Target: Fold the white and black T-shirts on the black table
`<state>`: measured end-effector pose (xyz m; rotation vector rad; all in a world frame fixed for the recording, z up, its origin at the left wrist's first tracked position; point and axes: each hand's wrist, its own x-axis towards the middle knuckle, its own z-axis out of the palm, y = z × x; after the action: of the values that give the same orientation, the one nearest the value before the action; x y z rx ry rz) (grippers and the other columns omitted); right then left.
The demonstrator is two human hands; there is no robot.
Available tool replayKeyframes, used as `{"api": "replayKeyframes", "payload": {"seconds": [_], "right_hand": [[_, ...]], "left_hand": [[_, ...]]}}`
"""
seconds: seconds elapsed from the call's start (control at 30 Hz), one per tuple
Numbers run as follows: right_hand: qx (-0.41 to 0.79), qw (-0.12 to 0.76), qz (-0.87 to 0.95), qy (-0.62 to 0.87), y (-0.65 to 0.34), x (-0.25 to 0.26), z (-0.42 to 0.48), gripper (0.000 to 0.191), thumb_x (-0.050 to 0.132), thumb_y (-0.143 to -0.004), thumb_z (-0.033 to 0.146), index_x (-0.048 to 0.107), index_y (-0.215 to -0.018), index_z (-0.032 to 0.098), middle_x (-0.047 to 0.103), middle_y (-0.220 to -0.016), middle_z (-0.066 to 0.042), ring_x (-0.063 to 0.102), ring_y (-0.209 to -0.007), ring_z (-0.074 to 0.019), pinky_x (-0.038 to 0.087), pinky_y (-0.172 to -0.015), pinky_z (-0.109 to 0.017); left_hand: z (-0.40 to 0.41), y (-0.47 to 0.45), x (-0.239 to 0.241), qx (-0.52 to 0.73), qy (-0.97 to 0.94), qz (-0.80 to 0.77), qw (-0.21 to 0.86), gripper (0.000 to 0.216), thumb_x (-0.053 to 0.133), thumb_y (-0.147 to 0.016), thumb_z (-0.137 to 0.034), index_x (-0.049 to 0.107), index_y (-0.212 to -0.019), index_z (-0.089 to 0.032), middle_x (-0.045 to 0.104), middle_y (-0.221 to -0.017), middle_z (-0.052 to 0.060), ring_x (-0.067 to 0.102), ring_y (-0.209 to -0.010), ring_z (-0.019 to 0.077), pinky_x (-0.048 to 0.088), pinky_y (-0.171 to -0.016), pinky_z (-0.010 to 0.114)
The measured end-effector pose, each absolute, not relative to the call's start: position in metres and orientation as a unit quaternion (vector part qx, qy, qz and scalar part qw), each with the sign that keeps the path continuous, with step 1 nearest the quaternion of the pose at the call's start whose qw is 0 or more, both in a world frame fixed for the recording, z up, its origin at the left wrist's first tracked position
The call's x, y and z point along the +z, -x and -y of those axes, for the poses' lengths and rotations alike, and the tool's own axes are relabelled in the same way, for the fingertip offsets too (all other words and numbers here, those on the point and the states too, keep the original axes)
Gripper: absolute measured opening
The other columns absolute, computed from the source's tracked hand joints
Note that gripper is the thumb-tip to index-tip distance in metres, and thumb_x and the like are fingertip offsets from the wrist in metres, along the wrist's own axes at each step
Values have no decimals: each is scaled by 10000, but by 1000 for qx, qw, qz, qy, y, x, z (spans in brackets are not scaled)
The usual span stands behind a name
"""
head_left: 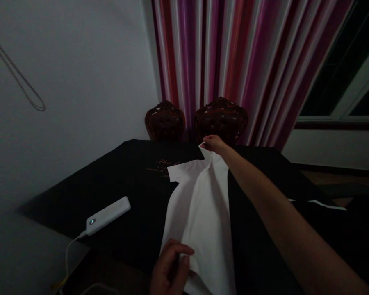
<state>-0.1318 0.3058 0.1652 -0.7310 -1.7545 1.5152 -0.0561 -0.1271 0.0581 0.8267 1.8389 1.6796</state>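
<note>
A white short-sleeved shirt (pixel 203 205) stretches lengthwise across the dark-covered table, one sleeve pointing left. My right hand (pixel 213 143) reaches to the far end and pinches the fabric near the top, lifting it a little off the table. Close to me, my left hand (pixel 172 266) has thumb and fingers closed on the near part of the shirt. Soft folds run along the cloth between both hands. The shirt's lowest part runs out of view at the bottom.
On the table's (pixel 135 241) left side lies a white power bank (pixel 109 215) with a lit display and a plugged-in cable (pixel 67 254). Two carved chairs (pixel 165 121) stand behind the table, before striped curtains (pixel 209 53). A wall (pixel 80 82) borders the left.
</note>
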Motion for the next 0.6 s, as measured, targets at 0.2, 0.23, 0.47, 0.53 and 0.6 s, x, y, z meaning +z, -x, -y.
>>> {"api": "replayKeyframes", "payload": {"seconds": [0.2, 0.23, 0.47, 0.53, 0.6], "right_hand": [[550, 253, 743, 284, 186, 107, -242, 236, 590, -883, 204, 504, -1100, 170, 663, -893, -52, 652, -710, -134, 544, -661, -278], [533, 244, 758, 285, 183, 97, -238, 239, 587, -881, 205, 509, -1105, 174, 665, -917, -54, 653, -736, -136, 542, -672, -277], [337, 216, 859, 321, 91, 41, -238, 278, 568, -847, 182, 568, -1125, 170, 638, -1090, -95, 613, -983, -200, 481, -881, -330], [288, 195, 884, 313, 58, 26, -233, 319, 569, -854, 217, 568, -1169, 161, 613, -1173, -125, 586, -1070, -228, 444, -954, -356], [251, 171, 903, 303, 31, 11, -223, 375, 575, -862, 268, 565, -1212, 134, 568, -1267, -169, 533, -1174, -273, 394, -1022, -395]], "left_hand": [[163, 114, 18, 408, -297, -862, 47, 440, 426, -862, -439, 587, -1147, -145, 625, -1074, 130, 597, -1024, 277, 463, -932, 427], [162, 122, 15, 375, -299, -877, 40, 442, 409, -872, -441, 587, -1131, -131, 629, -1071, 141, 596, -1035, 282, 450, -946, 434], [83, 194, 29, 302, -373, -874, 82, 385, 400, -912, -309, 581, -1145, -62, 629, -1059, 145, 563, -1070, 248, 375, -982, 358], [55, 211, 31, 311, -389, -860, 110, 299, 494, -869, -296, 632, -1040, -94, 633, -1009, 117, 561, -1045, 240, 373, -963, 334], [34, 221, 31, 332, -403, -841, 143, 185, 558, -826, -283, 643, -895, -133, 628, -945, 74, 570, -979, 211, 396, -904, 292]]}}
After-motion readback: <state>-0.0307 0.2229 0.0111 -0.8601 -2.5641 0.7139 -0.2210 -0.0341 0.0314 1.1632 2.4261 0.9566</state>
